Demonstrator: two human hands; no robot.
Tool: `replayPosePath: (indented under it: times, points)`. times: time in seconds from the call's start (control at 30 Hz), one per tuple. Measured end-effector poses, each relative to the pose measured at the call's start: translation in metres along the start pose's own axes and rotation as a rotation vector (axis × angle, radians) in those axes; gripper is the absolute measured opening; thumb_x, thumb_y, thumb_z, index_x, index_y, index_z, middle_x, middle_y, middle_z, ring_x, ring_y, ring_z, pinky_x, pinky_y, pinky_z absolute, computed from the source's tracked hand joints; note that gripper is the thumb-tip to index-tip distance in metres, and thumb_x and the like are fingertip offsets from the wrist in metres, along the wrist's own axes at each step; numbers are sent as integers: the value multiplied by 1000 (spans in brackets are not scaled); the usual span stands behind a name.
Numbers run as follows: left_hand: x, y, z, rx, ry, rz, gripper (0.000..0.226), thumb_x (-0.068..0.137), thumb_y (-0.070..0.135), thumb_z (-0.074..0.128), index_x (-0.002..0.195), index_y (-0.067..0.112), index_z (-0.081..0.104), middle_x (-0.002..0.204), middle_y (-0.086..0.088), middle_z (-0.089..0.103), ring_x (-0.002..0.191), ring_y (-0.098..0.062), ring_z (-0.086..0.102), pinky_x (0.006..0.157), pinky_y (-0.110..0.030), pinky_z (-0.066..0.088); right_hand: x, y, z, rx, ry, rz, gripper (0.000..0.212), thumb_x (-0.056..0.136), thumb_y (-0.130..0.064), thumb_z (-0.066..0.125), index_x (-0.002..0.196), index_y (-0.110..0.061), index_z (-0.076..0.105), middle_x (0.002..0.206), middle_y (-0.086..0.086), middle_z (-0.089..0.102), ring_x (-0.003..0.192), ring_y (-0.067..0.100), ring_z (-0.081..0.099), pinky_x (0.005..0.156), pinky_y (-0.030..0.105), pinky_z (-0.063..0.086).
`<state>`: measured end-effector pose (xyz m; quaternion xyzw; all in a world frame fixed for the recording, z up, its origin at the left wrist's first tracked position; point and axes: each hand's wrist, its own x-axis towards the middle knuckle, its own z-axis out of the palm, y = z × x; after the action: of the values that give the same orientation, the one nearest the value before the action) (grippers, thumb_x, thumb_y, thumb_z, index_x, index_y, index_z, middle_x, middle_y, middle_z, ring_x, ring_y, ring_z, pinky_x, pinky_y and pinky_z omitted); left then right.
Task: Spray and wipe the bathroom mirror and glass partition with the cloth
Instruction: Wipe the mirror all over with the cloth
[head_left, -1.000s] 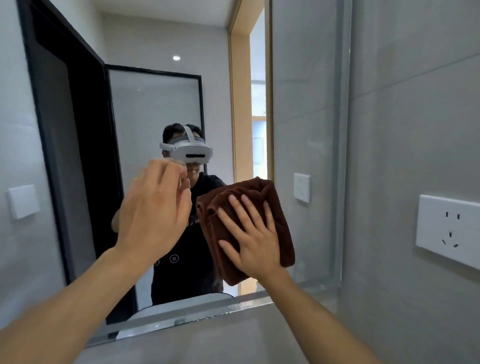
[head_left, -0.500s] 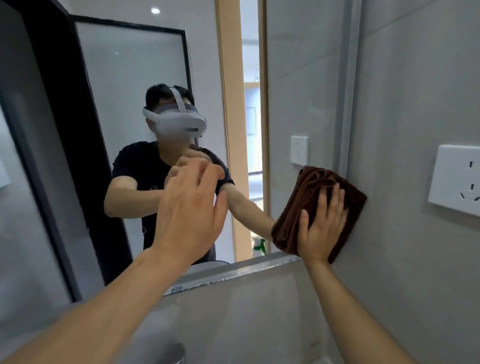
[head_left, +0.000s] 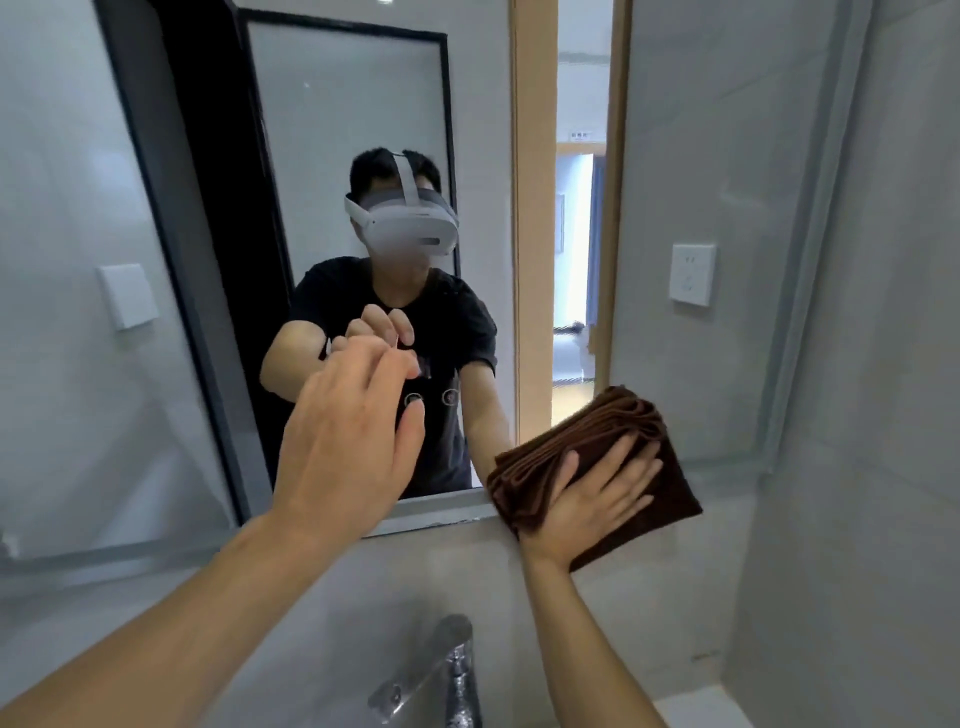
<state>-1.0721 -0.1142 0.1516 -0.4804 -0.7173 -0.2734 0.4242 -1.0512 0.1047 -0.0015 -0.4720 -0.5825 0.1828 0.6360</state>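
Observation:
The wide wall mirror (head_left: 691, 130) fills most of the head view and reflects me. My right hand (head_left: 587, 504) lies flat with fingers spread on a folded brown cloth (head_left: 623, 421), pressing it against the mirror's lower edge, partly over the frame. My left hand (head_left: 348, 441) is raised in front of the mirror's middle, its fingers bent toward the glass, with nothing visible in it. The black-framed frosted glass partition (head_left: 353, 130) shows only as a reflection behind me. No spray bottle is in view.
A chrome faucet (head_left: 441, 675) stands below the mirror, between my forearms. The grey tiled side wall (head_left: 883, 364) closes in on the right. The mirror reflects a white socket (head_left: 692, 274), a white switch (head_left: 127, 296) and an open doorway (head_left: 576, 260).
My right hand slid the cloth from the mirror's middle to its right edge, then back left and down to the bottom edge. My view dropped, bringing the faucet in. My left hand stayed raised.

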Motion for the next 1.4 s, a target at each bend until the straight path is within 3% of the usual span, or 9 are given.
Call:
replayPosePath:
  times: [0.17, 0.3, 0.4, 0.6, 0.7, 0.9, 1.07, 1.23, 1.4]
  points:
    - [-11, -28, -31, 86, -2, -6, 18, 88, 19, 56, 103, 9, 58, 108, -4, 53, 89, -21, 50, 66, -31, 37, -77, -51, 1, 40, -89, -198, 65, 102, -48, 29, 150, -6, 37, 160, 22, 27, 150, 40, 22, 118, 62, 19]
    - [-21, -51, -53, 154, -18, -37, 19, 88, 12, 64, 106, 7, 59, 109, -8, 54, 88, -23, 52, 66, -31, 35, -121, -79, -3, 30, -239, -524, 63, 100, -50, 35, 154, -18, 31, 163, 13, 21, 152, 35, 16, 121, 61, 12]
    - [-23, -60, -59, 158, -10, -60, 19, 89, 14, 63, 105, 8, 58, 109, -8, 52, 88, -26, 53, 66, -37, 42, -125, -79, -4, 18, -298, -716, 65, 98, -51, 42, 155, -25, 26, 165, 6, 14, 153, 30, 13, 121, 60, 10]
    - [6, -40, -36, 135, 27, -23, 18, 89, 14, 63, 105, 8, 58, 112, -8, 54, 90, -25, 55, 72, -36, 44, -88, -64, -11, 44, -289, -838, 65, 93, -49, 53, 152, -33, 31, 164, -1, 21, 153, 24, 17, 122, 57, 11]
    - [25, -26, -20, 102, 29, -6, 21, 90, 21, 57, 109, 12, 56, 114, -6, 53, 94, -25, 55, 80, -40, 48, -46, -50, -16, 46, -219, -814, 64, 93, -48, 50, 152, -32, 32, 162, 1, 24, 152, 25, 20, 122, 57, 11]
    - [56, 8, 14, 16, 77, -14, 21, 93, 25, 53, 109, 12, 56, 117, -5, 51, 98, -22, 54, 74, -43, 51, 74, 6, -30, 9, -62, -718, 57, 98, -47, 38, 148, -21, 40, 159, 12, 32, 151, 31, 22, 120, 61, 15]
    - [68, 36, 31, -15, 120, -7, 22, 94, 29, 50, 106, 11, 57, 117, -6, 50, 98, -26, 54, 78, -47, 48, 153, 57, -40, -43, 22, -667, 56, 97, -40, 40, 144, -11, 43, 159, 17, 31, 150, 35, 24, 117, 64, 20]
    - [63, 32, 17, 24, 126, 7, 24, 94, 30, 48, 105, 11, 58, 116, -7, 52, 96, -25, 54, 78, -43, 44, 166, 62, -39, -62, 70, -552, 60, 100, -41, 34, 148, -7, 39, 161, 17, 27, 151, 34, 21, 118, 61, 19]
    - [54, 8, -13, 64, 180, -57, 23, 93, 28, 48, 104, 10, 57, 112, -5, 50, 96, -23, 52, 77, -38, 42, 141, 21, -35, -26, 79, -381, 63, 101, -49, 31, 151, -10, 37, 162, 14, 26, 151, 33, 21, 117, 62, 21]
